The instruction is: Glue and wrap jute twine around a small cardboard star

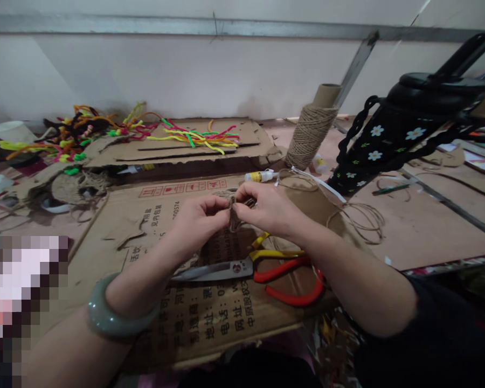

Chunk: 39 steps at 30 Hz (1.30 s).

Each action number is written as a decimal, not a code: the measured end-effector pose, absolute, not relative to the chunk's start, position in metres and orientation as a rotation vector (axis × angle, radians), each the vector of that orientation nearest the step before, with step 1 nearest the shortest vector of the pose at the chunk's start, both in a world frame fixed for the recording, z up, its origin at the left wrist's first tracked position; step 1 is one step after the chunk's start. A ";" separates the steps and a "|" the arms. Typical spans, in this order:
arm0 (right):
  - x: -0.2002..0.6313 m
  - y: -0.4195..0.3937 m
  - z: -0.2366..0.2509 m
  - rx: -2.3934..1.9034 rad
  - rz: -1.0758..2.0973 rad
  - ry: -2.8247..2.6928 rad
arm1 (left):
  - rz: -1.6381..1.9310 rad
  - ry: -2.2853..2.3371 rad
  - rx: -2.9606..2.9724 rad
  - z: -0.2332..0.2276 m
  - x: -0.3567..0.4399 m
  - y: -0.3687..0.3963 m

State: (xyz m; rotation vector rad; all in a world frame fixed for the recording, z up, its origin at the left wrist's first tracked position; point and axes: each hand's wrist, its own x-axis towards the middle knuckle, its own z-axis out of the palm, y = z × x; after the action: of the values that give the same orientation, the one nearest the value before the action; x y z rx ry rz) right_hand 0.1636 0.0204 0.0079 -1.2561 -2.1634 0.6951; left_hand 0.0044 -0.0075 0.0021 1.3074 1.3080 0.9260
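My left hand (200,218) and my right hand (262,207) meet above the cardboard. Both pinch a small brown piece of jute twine work (233,218) between thumb and fingertips. Its exact shape is partly hidden by the fingers. Just below the hands lies a pair of scissors (242,268) with red and yellow handles, blades pointing left. Beyond my right hand is a small glue bottle (260,176) with a yellow label. A loose strand of twine (299,180) curls beside the bottle.
A flattened cardboard box (121,215) covers the work surface. Behind it lie bright pipe cleaners (198,136). A jute twine spool (313,132) and a black flowered tumbler (382,129) stand at the right. Loose twine loops (364,221) lie nearby. A wall closes off the back.
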 end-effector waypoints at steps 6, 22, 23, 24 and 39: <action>0.163 0.020 0.010 -1.280 0.703 -2.161 | 0.932 1.323 1.302 0.002 0.005 -0.008; 0.163 0.022 0.008 -1.276 0.695 -2.162 | 0.948 1.310 1.311 0.001 0.006 -0.006; 0.163 0.022 0.008 -1.280 0.695 -2.161 | 0.952 1.308 1.303 0.001 0.006 -0.007; 0.163 0.022 0.008 -1.283 0.695 -2.160 | 0.953 1.304 1.295 0.000 0.006 -0.007; 0.170 0.033 0.005 -1.089 0.865 -2.010 | 1.037 1.271 1.246 0.004 0.002 -0.003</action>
State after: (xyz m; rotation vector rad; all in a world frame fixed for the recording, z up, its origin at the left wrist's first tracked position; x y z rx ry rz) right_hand 0.1695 0.0325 0.0053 -1.0888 -2.0101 0.8646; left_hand 0.0017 -0.0026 0.0037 1.2456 1.2712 1.0374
